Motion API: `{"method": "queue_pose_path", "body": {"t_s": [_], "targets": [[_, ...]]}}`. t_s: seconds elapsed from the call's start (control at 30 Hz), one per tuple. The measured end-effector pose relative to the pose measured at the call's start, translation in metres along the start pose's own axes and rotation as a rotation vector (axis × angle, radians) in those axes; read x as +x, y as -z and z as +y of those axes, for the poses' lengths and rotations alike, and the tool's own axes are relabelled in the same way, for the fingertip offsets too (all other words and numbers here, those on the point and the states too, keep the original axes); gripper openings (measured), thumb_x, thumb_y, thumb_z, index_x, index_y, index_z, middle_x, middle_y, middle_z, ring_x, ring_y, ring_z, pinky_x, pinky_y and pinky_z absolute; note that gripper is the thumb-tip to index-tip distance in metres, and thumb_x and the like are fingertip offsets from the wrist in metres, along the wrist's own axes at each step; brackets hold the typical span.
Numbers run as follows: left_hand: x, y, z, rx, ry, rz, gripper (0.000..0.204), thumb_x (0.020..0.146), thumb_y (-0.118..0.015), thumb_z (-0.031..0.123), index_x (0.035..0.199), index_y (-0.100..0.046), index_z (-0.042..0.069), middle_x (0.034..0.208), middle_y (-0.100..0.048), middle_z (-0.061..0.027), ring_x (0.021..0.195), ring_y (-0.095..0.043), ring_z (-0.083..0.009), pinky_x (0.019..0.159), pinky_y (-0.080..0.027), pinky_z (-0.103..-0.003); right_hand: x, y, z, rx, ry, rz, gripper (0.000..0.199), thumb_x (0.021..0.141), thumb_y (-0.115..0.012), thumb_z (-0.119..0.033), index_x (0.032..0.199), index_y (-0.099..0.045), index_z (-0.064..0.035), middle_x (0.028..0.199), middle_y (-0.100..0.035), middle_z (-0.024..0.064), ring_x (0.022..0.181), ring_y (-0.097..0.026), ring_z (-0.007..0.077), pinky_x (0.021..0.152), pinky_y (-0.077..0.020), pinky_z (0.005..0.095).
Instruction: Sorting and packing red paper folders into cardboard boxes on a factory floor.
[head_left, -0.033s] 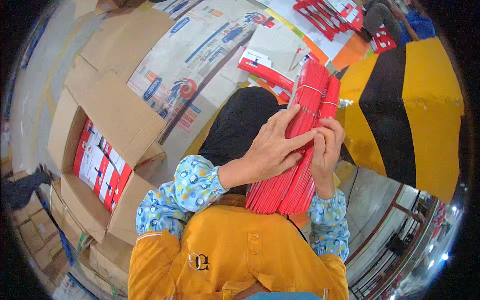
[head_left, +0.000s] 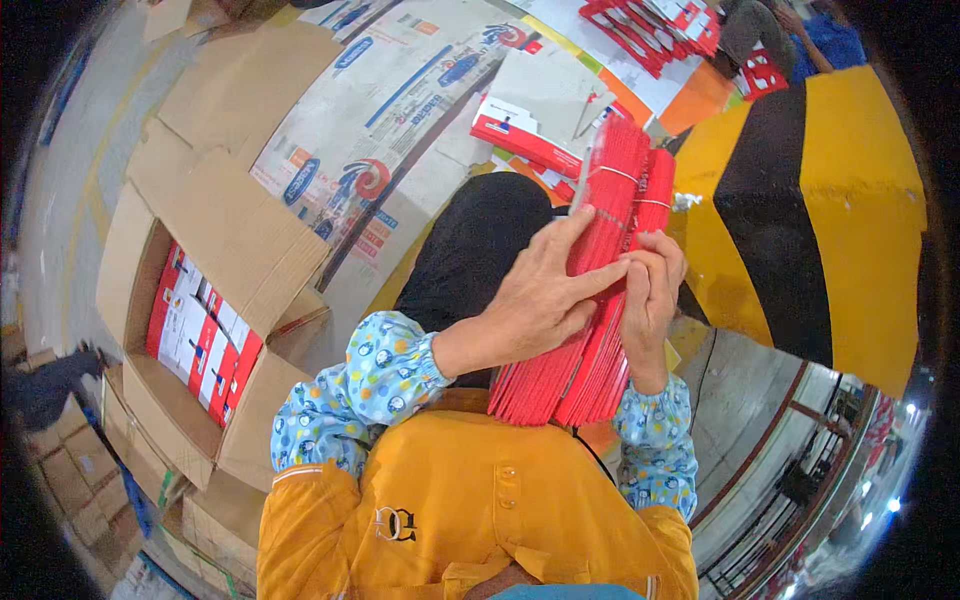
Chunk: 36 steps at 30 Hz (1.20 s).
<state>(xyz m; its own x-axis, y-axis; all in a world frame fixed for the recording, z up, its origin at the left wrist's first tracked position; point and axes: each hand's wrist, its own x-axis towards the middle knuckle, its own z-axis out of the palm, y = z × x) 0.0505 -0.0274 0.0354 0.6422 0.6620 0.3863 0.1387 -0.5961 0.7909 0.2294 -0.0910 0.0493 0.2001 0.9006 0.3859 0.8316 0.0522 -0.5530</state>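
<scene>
A thick stack of flat red packets (head_left: 600,250), bound with thin white bands near its top, stands almost upright in front of my chest. My left hand (head_left: 540,300) lies across the front of the stack with the fingers spread over it. Around the stack's right edge my right hand (head_left: 650,295) is wrapped, thumb on the front. Both hands hold the stack between them. Blue patterned sleeves and a yellow vest (head_left: 460,500) fill the lower middle. Black cloth (head_left: 470,250) lies just behind the hands.
An open cardboard box (head_left: 225,225) at left holds red-and-white packets (head_left: 200,340). Flattened printed cardboard (head_left: 380,130) covers the floor ahead, with a red-and-white carton (head_left: 525,140) on it. A yellow-and-black striped surface (head_left: 800,200) is at right; more cartons (head_left: 80,460) lower left.
</scene>
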Motion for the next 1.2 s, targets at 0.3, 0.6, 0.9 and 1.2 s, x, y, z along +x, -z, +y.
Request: {"method": "queue_pose_path", "body": {"t_s": [0.3,0.6,0.9,1.2], "targets": [[-0.009,0.026,0.012,0.319,0.313,-0.028,0.080,0.063,-0.083,0.027,0.136,-0.052,0.016,0.154,-0.020,-0.0315,0.135,-0.037,-0.0479,0.106,-0.041,-0.049,-0.034,-0.014,0.040,-0.046,-0.158,-0.004,0.086,0.067,-0.084,-0.010,0.138,-0.034,-0.0050,0.143,-0.032,0.0202,0.133,-0.035,0.0352,0.115,-0.0256,0.0453],[-0.062,0.029,-0.017,0.100,0.649,0.137,0.083,0.082,-0.062,0.021,0.147,-0.019,-0.007,0.114,-0.049,-0.0298,0.101,-0.058,-0.0456,0.081,-0.051,-0.053,-0.078,-0.003,0.037,0.642,-0.829,-0.172,0.061,0.091,-0.070,-0.024,0.136,-0.040,0.0032,0.123,-0.057,0.0154,0.102,-0.061,0.0237,0.089,-0.0509,0.0350],[-0.067,0.112,-0.025,-0.001,0.322,0.524,0.067,0.084,-0.053,0.015,0.145,-0.031,-0.005,0.142,-0.044,-0.0275,0.134,-0.041,-0.0357,0.113,-0.031,-0.040,0.033,0.118,-0.008,0.405,-0.309,-0.116,0.047,0.093,-0.065,-0.015,0.134,-0.047,0.0010,0.124,-0.058,0.0116,0.108,-0.057,0.0209,0.095,-0.0458,0.0345],[-0.099,0.148,-0.018,-0.883,0.572,0.635,0.054,0.087,-0.054,0.015,0.138,-0.041,0.002,0.120,-0.059,-0.0139,0.105,-0.060,-0.0204,0.090,-0.051,-0.033,0.098,0.175,-0.086,-0.001,0.258,0.115,0.047,0.093,-0.066,-0.016,0.134,-0.048,-0.0019,0.128,-0.057,0.0126,0.115,-0.055,0.0219,0.100,-0.0425,0.0340]]}}
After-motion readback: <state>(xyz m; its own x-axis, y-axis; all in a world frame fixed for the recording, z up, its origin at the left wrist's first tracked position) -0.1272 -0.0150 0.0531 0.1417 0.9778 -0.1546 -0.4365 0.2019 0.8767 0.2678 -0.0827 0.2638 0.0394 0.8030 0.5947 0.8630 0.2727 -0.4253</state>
